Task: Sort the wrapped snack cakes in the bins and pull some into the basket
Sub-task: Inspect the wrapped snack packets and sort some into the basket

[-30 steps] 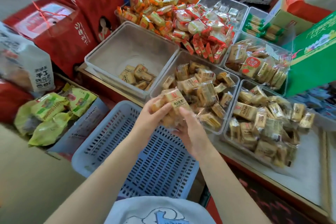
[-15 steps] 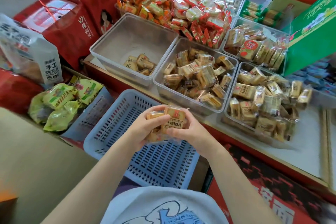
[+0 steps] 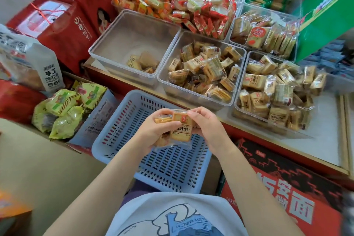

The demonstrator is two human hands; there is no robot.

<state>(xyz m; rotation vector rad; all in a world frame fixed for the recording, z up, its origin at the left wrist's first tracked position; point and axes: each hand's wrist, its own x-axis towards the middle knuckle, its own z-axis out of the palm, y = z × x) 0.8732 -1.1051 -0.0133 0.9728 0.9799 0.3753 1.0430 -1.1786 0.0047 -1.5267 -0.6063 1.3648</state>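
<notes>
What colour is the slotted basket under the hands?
Light blue basket, seen in the head view.

The white bag (image 3: 28, 63) at left reads 手工 in black, the wrapped cake (image 3: 180, 126) held over the basket shows 烤馍片, and the red carton (image 3: 287, 203) at lower right bears a large white 面.

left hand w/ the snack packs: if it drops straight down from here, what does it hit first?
Probably the slotted floor of the blue basket. The left hand holds the snack packs above it, with nothing visible between; the height is unclear.
</notes>
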